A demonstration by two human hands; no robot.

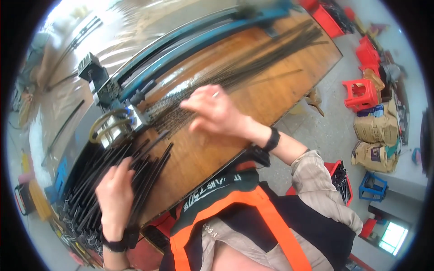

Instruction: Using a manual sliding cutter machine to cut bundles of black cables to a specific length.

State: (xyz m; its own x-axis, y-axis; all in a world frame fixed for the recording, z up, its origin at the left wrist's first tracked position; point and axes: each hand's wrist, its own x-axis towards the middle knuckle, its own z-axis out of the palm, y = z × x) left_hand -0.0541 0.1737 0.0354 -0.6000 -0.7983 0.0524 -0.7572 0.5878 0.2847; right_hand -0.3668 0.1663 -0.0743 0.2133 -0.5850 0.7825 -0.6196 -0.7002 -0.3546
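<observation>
My left hand (115,194) is closed at the near left end of the wooden table, its fingertips on a black rod (153,141) that points toward the machine. More black rods (88,194) lie beneath and beside this hand, with small metal hooks or clips at their outer ends. Over the middle of the table hovers my right hand (214,110), slightly blurred, thumb and fingers apart with nothing seen between them. Just beyond it lies a bundle of long, thin, ribbed dark strands (253,70). A metal machine head (120,128) with yellowish hoses stands between the rods and the strands.
Blue rails (181,56) run along the far side of the wooden table (271,99). Clear plastic sheeting (131,31) covers the surface beyond. To the right on the floor are a red stool (359,95), paper sacks (375,131), a blue stool (373,186) and a red crate (339,178).
</observation>
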